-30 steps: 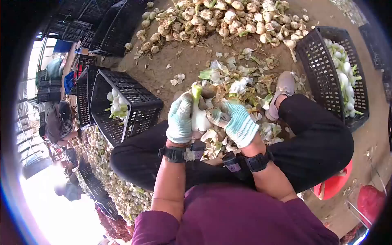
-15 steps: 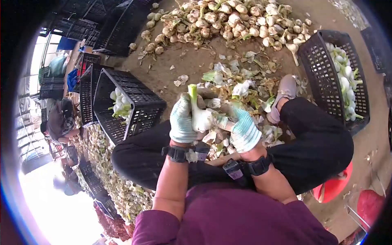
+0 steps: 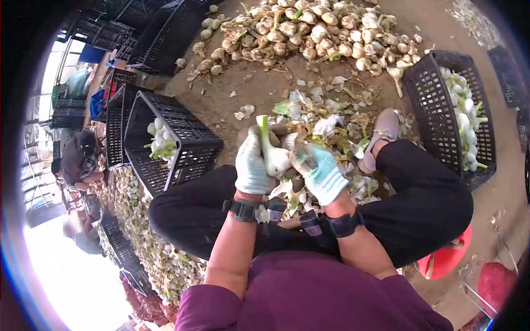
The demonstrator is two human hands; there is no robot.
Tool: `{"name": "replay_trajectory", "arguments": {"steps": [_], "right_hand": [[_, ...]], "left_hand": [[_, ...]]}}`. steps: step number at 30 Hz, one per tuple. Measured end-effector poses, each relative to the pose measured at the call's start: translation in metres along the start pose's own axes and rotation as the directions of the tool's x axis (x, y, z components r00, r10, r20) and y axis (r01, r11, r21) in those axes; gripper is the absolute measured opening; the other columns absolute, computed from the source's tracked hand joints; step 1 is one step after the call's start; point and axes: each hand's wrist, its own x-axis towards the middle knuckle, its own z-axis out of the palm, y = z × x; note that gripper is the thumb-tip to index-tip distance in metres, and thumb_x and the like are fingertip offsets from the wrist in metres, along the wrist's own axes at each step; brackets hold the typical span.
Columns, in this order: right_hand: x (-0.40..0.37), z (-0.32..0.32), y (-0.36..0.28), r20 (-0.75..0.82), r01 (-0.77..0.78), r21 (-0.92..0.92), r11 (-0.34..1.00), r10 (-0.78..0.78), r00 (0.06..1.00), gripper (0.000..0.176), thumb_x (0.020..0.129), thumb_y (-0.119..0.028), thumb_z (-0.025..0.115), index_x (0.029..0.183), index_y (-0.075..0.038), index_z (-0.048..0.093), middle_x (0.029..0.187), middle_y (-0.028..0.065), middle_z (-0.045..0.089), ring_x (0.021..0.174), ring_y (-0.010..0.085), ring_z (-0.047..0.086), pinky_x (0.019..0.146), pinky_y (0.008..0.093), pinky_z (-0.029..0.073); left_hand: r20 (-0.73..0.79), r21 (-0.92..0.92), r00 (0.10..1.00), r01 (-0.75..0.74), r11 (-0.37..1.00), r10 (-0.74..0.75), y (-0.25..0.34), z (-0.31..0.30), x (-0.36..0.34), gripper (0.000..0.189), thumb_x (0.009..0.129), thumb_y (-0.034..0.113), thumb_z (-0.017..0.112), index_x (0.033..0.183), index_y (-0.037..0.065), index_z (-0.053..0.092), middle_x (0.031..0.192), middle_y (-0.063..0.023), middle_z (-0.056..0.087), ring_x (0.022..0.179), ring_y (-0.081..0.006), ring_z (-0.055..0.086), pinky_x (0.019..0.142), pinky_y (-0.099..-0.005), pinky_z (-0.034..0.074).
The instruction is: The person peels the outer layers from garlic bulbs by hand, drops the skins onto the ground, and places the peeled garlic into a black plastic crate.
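A white garlic bulb (image 3: 276, 161) with a short cut green stem is upright and slightly tilted in front of me. My left hand (image 3: 251, 165), in a pale green and white knitted glove with soiled fingers, is closed around the bulb and its stem. My right hand (image 3: 320, 171), gloved alike, has its fingers curled against the bulb's right side. Whatever lies between its thumb and fingers is too small to make out. Below and beyond the hands, loose garlic skins and leaf scraps (image 3: 328, 126) lie on the ground.
A heap of unpeeled garlic (image 3: 320, 33) lies ahead. Black crates with cleaned garlic stand at left (image 3: 187, 132) and right (image 3: 430, 99). More crates (image 3: 157, 47) stand at the far left. Another person (image 3: 80, 160) sits at left beside a peel pile (image 3: 135, 212). A red stool (image 3: 450, 256) is at right.
The right hand has turned and closed up against the bulb, its fingers now curled more tightly. The bulb stays in the left hand, shifted slightly to the right.
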Motion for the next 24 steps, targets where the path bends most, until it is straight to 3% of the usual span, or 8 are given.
{"name": "replay_trajectory", "arguments": {"steps": [1,3,5,6,9,10,17,24], "right_hand": [[0.003,0.001,0.007,0.021,0.063,-0.122,0.991,-0.061,0.998,0.031,0.079,-0.026,0.056,0.095,0.001,0.057,0.082,0.0109,0.06,0.074,0.016,0.055,0.066,0.0276,0.042],[0.001,0.01,0.021,-0.053,0.064,0.091,0.994,-0.059,0.997,0.031,0.08,-0.025,0.055,0.096,0.001,0.058,0.081,0.0091,0.06,0.073,0.0151,0.054,0.066,0.0271,0.042],[0.002,0.016,0.035,0.002,-0.091,0.654,0.751,0.119,0.993,0.03,0.08,-0.025,0.055,0.097,-0.001,0.057,0.078,0.0078,0.06,0.069,0.0123,0.054,0.062,0.0252,0.042],[-0.002,0.002,0.001,0.127,-0.229,0.433,0.872,0.193,0.973,0.031,0.08,-0.023,0.055,0.1,0.0,0.055,0.078,0.0068,0.059,0.065,0.0097,0.054,0.057,0.0223,0.043],[-0.007,-0.008,-0.011,0.254,-0.393,0.492,0.776,0.304,0.918,0.033,0.08,-0.022,0.055,0.104,0.0,0.053,0.078,0.006,0.059,0.063,0.0079,0.055,0.052,0.0203,0.043],[-0.006,0.002,0.015,0.081,-0.181,0.371,0.911,0.163,0.983,0.034,0.079,-0.021,0.056,0.105,0.002,0.052,0.08,0.006,0.059,0.064,0.0089,0.055,0.053,0.0206,0.043],[-0.012,0.002,0.003,0.097,-0.266,0.515,0.815,0.252,0.963,0.037,0.078,-0.016,0.057,0.106,0.007,0.05,0.096,0.0071,0.057,0.083,0.0115,0.052,0.071,0.0221,0.041],[-0.009,0.006,0.025,-0.005,-0.134,0.227,0.965,0.139,0.99,0.019,0.075,-0.005,0.051,0.093,0.001,0.054,0.073,0.0073,0.056,0.066,0.0099,0.05,0.058,0.0237,0.042]], "left_hand": [[-0.035,0.151,0.993,-0.104,0.983,0.11,-0.004,0.003,-0.002,0.04,0.085,0.038,0.043,0.087,-0.001,0.052,0.08,-0.0114,0.056,0.067,-0.0199,0.056,0.061,-0.0295,0.048],[0.0,0.215,0.987,-0.154,0.964,0.158,-0.002,0.009,-0.004,0.036,0.086,0.033,0.043,0.083,-0.001,0.053,0.081,-0.0108,0.057,0.069,-0.0186,0.056,0.061,-0.0296,0.048],[0.058,0.269,0.991,-0.134,0.954,0.123,0.002,0.007,-0.005,0.036,0.086,0.033,0.043,0.084,-0.001,0.052,0.082,-0.0115,0.057,0.073,-0.0187,0.056,0.065,-0.0299,0.048],[0.089,0.247,0.992,-0.108,0.963,0.088,0.005,0.007,-0.005,0.036,0.087,0.033,0.042,0.082,-0.001,0.052,0.082,-0.013,0.057,0.073,-0.019,0.056,0.065,-0.0299,0.048],[0.057,0.205,0.987,-0.16,0.966,0.151,0.001,0.011,-0.003,0.038,0.087,0.034,0.04,0.08,-0.001,0.052,0.082,-0.0147,0.058,0.071,-0.0201,0.057,0.063,-0.0295,0.048],[0.057,0.204,0.987,-0.16,0.966,0.151,0.0,0.012,-0.002,0.038,0.087,0.034,0.04,0.08,-0.001,0.052,0.082,-0.0147,0.058,0.071,-0.0201,0.057,0.063,-0.0295,0.048],[0.057,0.057,0.994,-0.097,0.994,0.093,0.001,0.004,0.001,0.041,0.086,0.038,0.039,0.084,0.0,0.053,0.088,-0.0162,0.057,0.071,-0.0231,0.058,0.059,-0.0296,0.05],[-0.18,-0.277,0.981,0.026,0.961,-0.079,0.002,-0.002,0.01,0.043,0.086,0.043,0.036,0.082,0.002,0.051,0.083,-0.0148,0.057,0.064,-0.0232,0.058,0.053,-0.0311,0.051]]}}
